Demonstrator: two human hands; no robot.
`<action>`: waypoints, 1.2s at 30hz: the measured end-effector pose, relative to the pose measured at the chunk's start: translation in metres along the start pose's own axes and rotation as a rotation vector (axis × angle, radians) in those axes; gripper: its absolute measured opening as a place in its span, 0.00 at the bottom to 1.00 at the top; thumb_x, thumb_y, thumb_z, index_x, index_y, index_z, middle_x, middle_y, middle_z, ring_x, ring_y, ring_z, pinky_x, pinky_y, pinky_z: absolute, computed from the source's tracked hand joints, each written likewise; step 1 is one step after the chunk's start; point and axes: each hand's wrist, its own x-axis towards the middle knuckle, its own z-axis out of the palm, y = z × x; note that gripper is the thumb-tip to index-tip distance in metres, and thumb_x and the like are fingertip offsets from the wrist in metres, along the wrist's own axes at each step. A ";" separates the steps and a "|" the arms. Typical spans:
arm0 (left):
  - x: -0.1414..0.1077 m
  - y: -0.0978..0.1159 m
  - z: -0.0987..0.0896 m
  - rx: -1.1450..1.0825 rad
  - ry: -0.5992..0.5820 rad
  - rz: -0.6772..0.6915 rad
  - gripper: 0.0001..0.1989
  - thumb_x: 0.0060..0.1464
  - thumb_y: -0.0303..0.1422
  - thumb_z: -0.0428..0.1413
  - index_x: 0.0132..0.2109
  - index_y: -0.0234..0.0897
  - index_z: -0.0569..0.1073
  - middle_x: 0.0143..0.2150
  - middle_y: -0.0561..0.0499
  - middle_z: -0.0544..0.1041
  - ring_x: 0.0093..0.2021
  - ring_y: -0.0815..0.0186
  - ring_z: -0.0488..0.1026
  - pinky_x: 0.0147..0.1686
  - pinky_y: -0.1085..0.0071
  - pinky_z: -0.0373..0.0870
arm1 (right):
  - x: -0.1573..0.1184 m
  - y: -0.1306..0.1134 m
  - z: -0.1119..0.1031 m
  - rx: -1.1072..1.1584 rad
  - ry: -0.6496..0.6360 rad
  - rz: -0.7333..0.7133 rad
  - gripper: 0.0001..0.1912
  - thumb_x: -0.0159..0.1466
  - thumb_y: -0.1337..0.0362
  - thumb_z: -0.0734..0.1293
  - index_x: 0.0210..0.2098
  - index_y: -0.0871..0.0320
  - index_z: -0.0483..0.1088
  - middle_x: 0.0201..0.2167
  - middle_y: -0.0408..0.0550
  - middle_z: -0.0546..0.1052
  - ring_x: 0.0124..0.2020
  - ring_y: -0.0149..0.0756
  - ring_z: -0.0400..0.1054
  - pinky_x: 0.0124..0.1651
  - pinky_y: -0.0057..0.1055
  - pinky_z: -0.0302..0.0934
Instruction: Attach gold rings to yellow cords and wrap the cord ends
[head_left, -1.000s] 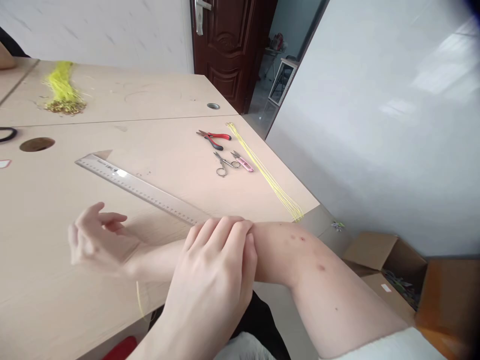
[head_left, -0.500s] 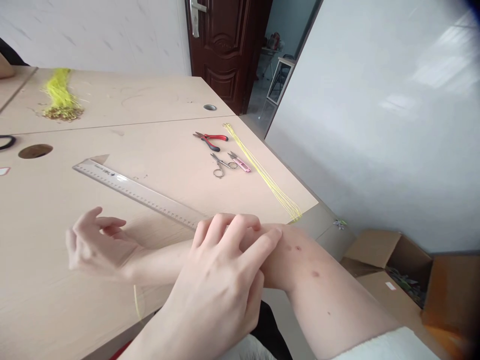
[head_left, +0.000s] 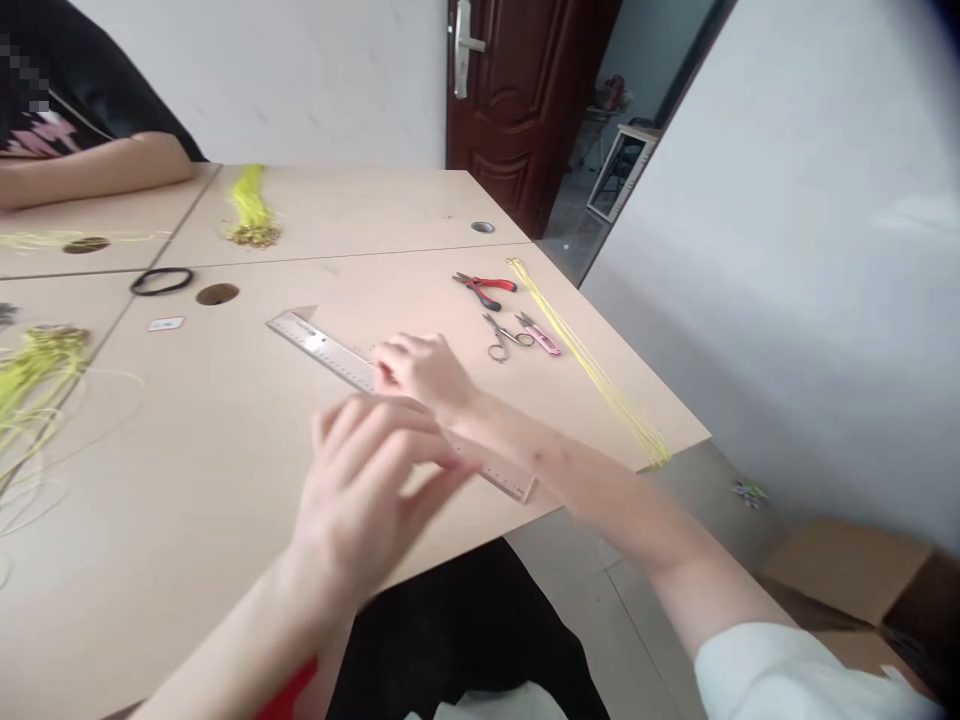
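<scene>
- room to pass over the counter [head_left: 172,470] left of the left hand [head_left: 360,490], as far as the loose yellow cords [head_left: 34,385]
- steel ruler [head_left: 322,345] lies beneath the right hand [head_left: 424,372]
- farther right, red-handled pliers [head_left: 484,288], scissors [head_left: 504,338] and a long yellow cord bundle [head_left: 592,370] stand in the way

Nothing is legible: the ruler [head_left: 322,347] under the right hand [head_left: 424,375] shows only blurred print and scale marks, and the white label [head_left: 165,323] farther left is too small to read.

ruler [head_left: 322,345]: silver, black ticks | pliers [head_left: 486,290]: red, black | cutter [head_left: 538,337]: pink | cords [head_left: 586,362]: yellow
</scene>
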 end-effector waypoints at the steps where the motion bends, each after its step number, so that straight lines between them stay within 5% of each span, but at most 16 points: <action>1: 0.003 -0.017 -0.005 -0.022 0.021 -0.051 0.06 0.49 0.28 0.61 0.31 0.42 0.71 0.30 0.55 0.74 0.35 0.64 0.70 0.37 0.63 0.63 | 0.002 0.003 0.001 0.062 0.040 -0.005 0.10 0.65 0.62 0.62 0.41 0.62 0.68 0.40 0.48 0.72 0.40 0.35 0.68 0.44 0.39 0.64; 7: 0.003 -0.096 -0.011 -0.204 0.121 -0.497 0.18 0.62 0.39 0.44 0.30 0.36 0.71 0.30 0.51 0.72 0.24 0.70 0.66 0.25 0.70 0.64 | 0.001 0.016 0.001 0.412 0.152 -0.001 0.09 0.66 0.64 0.55 0.33 0.60 0.64 0.28 0.43 0.71 0.31 0.29 0.68 0.36 0.26 0.63; 10: -0.005 -0.100 -0.006 -0.367 0.008 -0.680 0.20 0.62 0.42 0.41 0.34 0.34 0.70 0.31 0.49 0.72 0.20 0.72 0.65 0.19 0.73 0.63 | -0.003 0.008 0.000 0.500 0.121 -0.022 0.08 0.65 0.65 0.58 0.31 0.59 0.64 0.27 0.41 0.70 0.31 0.28 0.67 0.36 0.24 0.63; 14: -0.009 -0.085 -0.002 -0.501 -0.165 -0.825 0.14 0.57 0.41 0.51 0.36 0.34 0.73 0.30 0.52 0.73 0.20 0.74 0.64 0.21 0.76 0.63 | -0.009 0.000 -0.003 0.508 0.116 -0.017 0.05 0.63 0.68 0.60 0.30 0.58 0.65 0.27 0.40 0.70 0.31 0.27 0.66 0.36 0.23 0.61; 19: -0.011 -0.076 0.002 -0.572 -0.269 -0.885 0.10 0.55 0.38 0.54 0.36 0.35 0.75 0.30 0.53 0.74 0.24 0.73 0.65 0.24 0.78 0.60 | -0.012 -0.002 -0.006 0.415 0.146 -0.028 0.05 0.60 0.72 0.62 0.28 0.59 0.65 0.27 0.40 0.70 0.31 0.27 0.65 0.37 0.24 0.58; 29: -0.014 -0.082 0.005 -0.579 -0.250 -0.872 0.10 0.57 0.36 0.53 0.31 0.34 0.71 0.24 0.57 0.68 0.23 0.75 0.60 0.23 0.77 0.56 | -0.015 -0.009 -0.007 0.325 0.124 -0.115 0.06 0.59 0.74 0.62 0.28 0.60 0.66 0.26 0.41 0.69 0.30 0.27 0.64 0.37 0.26 0.58; 36: -0.012 -0.081 0.005 -0.577 -0.240 -0.862 0.09 0.57 0.34 0.52 0.31 0.35 0.70 0.23 0.58 0.66 0.23 0.76 0.59 0.24 0.77 0.56 | -0.014 -0.005 -0.014 0.475 0.168 0.068 0.07 0.63 0.69 0.61 0.28 0.59 0.67 0.26 0.41 0.70 0.30 0.28 0.65 0.34 0.26 0.60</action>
